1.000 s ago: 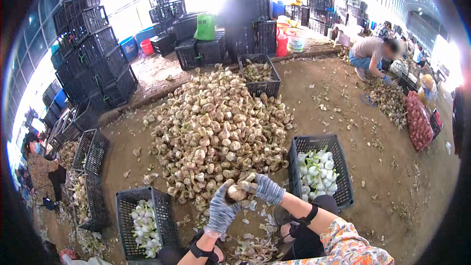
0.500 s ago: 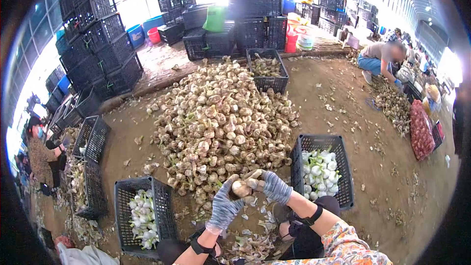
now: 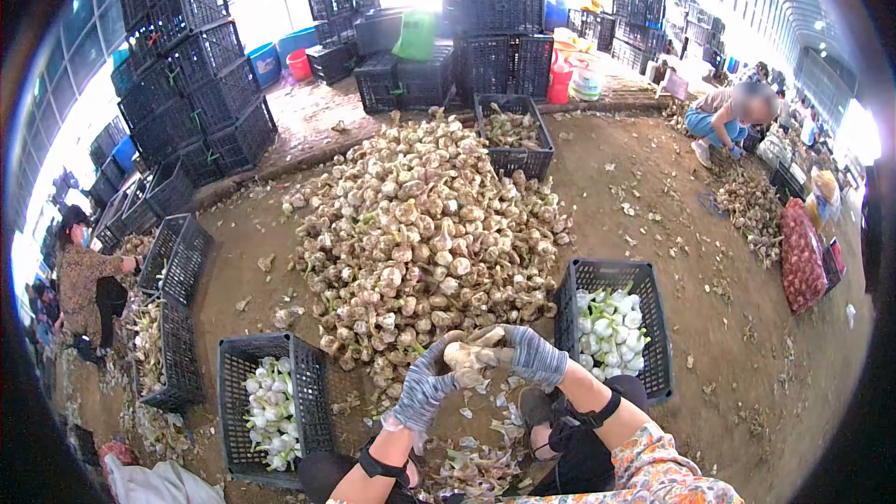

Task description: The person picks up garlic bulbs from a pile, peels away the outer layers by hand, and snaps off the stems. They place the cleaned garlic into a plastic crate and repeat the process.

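Both hands wear grey striped gloves and meet at the near edge of a large heap of unpeeled garlic [image 3: 420, 224]. My left hand [image 3: 425, 390] is closed around a garlic bulb [image 3: 467, 364] with brownish skin. From the other side, my right hand [image 3: 534, 355] has its fingers closed on the same bulb's stem end. White peeled garlic lies in a black crate [image 3: 611, 271] beside my right hand and in another black crate [image 3: 224, 411] to the left. Loose skins [image 3: 485, 467] litter the ground below my hands.
A black crate [image 3: 518, 161] of garlic stands behind the heap. Stacked black crates [image 3: 201, 65] rise at the left and back. One person [image 3: 89, 285] works at far left, another [image 3: 723, 117] crouches at right near a red mesh sack [image 3: 803, 257].
The bulb has turned between my hands, showing a paler side and its stem. My right hand has shifted slightly right. The person at right has drawn their arms in.
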The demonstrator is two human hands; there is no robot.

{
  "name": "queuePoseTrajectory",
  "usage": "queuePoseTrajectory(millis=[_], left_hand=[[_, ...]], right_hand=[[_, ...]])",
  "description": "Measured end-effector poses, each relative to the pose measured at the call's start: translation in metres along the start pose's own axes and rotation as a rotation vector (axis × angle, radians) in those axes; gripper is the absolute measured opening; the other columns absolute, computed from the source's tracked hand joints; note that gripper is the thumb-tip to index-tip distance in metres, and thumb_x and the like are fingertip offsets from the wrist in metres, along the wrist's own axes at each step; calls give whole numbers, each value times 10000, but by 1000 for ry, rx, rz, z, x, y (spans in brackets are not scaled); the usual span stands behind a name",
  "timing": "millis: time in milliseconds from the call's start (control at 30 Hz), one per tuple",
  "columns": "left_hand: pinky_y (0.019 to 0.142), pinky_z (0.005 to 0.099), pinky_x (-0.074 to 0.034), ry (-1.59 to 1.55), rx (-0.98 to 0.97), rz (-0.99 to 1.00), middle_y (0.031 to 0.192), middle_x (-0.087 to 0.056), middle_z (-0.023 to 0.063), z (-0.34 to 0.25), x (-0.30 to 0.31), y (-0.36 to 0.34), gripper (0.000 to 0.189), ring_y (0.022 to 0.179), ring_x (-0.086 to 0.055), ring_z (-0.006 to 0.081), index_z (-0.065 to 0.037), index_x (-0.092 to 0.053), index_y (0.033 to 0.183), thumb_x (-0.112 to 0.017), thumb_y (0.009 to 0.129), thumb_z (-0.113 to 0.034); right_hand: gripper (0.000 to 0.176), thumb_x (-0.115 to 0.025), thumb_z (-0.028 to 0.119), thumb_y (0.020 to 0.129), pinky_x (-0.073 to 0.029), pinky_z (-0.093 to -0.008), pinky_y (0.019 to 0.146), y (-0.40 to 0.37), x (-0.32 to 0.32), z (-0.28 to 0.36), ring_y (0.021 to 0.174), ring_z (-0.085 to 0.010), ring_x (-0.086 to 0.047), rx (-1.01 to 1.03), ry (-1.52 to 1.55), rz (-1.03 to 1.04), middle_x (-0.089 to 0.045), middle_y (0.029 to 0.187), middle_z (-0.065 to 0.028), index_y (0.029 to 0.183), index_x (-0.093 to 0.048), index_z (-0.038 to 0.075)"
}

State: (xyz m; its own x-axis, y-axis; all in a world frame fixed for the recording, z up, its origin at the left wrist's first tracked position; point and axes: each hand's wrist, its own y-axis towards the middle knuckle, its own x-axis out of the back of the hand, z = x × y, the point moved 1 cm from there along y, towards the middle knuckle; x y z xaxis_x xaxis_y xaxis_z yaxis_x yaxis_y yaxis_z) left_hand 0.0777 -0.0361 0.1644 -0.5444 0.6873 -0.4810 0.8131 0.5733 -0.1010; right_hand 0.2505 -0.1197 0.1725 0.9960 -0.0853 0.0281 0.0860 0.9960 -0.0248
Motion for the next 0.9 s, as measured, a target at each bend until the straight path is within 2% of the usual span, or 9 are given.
queuePoseTrajectory(millis=[200,233,267,300,533,633,667,833,900], left_hand=[[818,290,-473,-347,184,65,1115,-548,67,1,-1,6,661,947,-563,183,-54,-471,1203,-750,664,-317],[826,303,-462,-402,199,100,1130,-549,61,2,-3,7,664,956,-557,181,-70,-487,1193,-738,657,-371],[746,275,-498,-375,222,-18,1068,-557,50,3,2,5,556,897,-572,168,-46,-496,1151,-726,707,-289],[835,291,-459,-248,88,-37,1074,-546,64,5,-1,6,576,948,-543,170,-34,-464,1188,-715,726,-267],[916,292,-383,573,-444,-190,1178,-483,81,6,-7,2,562,1059,-468,170,0,-368,1280,-608,830,-236],[916,300,-372,453,-495,-283,1192,-454,84,3,-29,0,514,1041,-456,170,4,-334,1303,-516,891,-244],[890,294,-384,736,-607,-404,1144,-473,74,32,-4,7,500,982,-463,153,-10,-317,1320,-475,911,-251],[603,286,-487,127,-163,-439,832,-558,39,36,14,21,298,715,-549,134,-26,-547,1039,-463,889,-270],[600,286,-486,-28,242,-227,801,-559,41,47,53,37,366,739,-553,130,-31,-577,992,-446,889,-357]], right_hand=[[298,-603,165,817,-439,-258,815,-10,0,24,891,-99,-533,-203,354,60,-592,1024,-36,1063,-564,1],[282,-588,179,835,-430,-258,833,-8,3,9,922,-103,-526,54,175,93,-584,1039,-45,1055,-563,6],[284,-580,197,845,-422,-260,844,-10,-2,12,938,-103,-518,-124,309,29,-582,1041,-47,1052,-560,4],[288,-571,215,855,-415,-263,854,-8,-9,16,954,-103,-511,-300,440,-37,-580,1042,-50,1048,-558,2],[271,-647,139,775,-477,-261,721,0,-28,-16,813,-117,-571,-277,479,-301,-627,901,-64,1002,-573,10],[272,-639,113,760,-461,-277,745,3,-28,-18,800,-120,-563,-167,129,-248,-637,885,-43,1002,-590,-1],[259,-622,109,766,-455,-277,746,4,-30,-21,799,-115,-555,-165,98,-234,-640,886,-51,1001,-596,2],[256,-539,87,760,-455,-288,650,6,-40,-66,683,-131,-545,-223,13,-167,-653,784,-94,999,-609,24],[253,-524,94,759,-452,-303,598,3,-41,-52,612,-160,-537,-87,-21,-181,-640,724,-120,988,-610,27]])
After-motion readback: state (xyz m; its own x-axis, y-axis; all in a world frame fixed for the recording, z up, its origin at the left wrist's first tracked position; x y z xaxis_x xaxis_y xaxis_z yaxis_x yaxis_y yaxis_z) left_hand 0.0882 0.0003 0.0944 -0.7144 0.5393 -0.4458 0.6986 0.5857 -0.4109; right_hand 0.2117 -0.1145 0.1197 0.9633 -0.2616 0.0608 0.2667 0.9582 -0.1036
